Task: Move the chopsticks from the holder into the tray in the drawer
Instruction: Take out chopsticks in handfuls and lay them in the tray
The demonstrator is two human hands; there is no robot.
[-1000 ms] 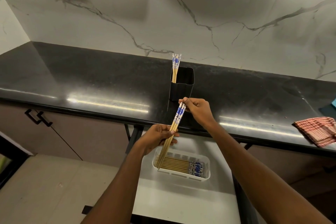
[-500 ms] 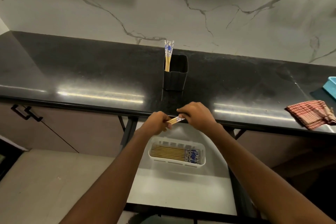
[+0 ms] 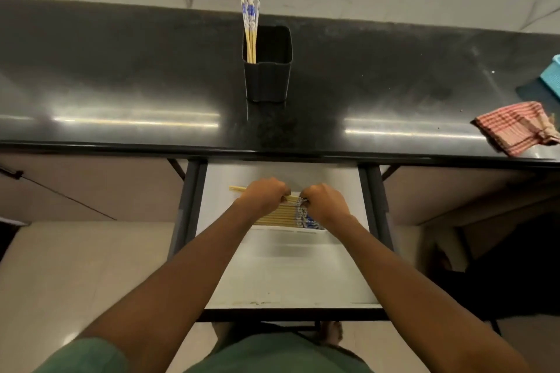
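Note:
A black square holder stands on the dark counter with a few blue-and-white topped chopsticks leaning in its left corner. Below the counter edge the white drawer is pulled out. Inside it sits a white tray with several chopsticks lying sideways. Both hands are down over the tray. My left hand grips a held bundle of chopsticks near its bare ends, which poke out left of the fist. My right hand pinches the bundle's patterned end.
A red checked cloth lies at the counter's right end, beside a blue basket at the frame edge. Dark drawer rails flank the drawer. Closed cabinet fronts sit either side, and my feet and green shorts show below.
Both hands have lowered the chopstick bundle from in front of the counter edge down into the drawer, turning it from upright to sideways over the tray. The camera tilted downward.

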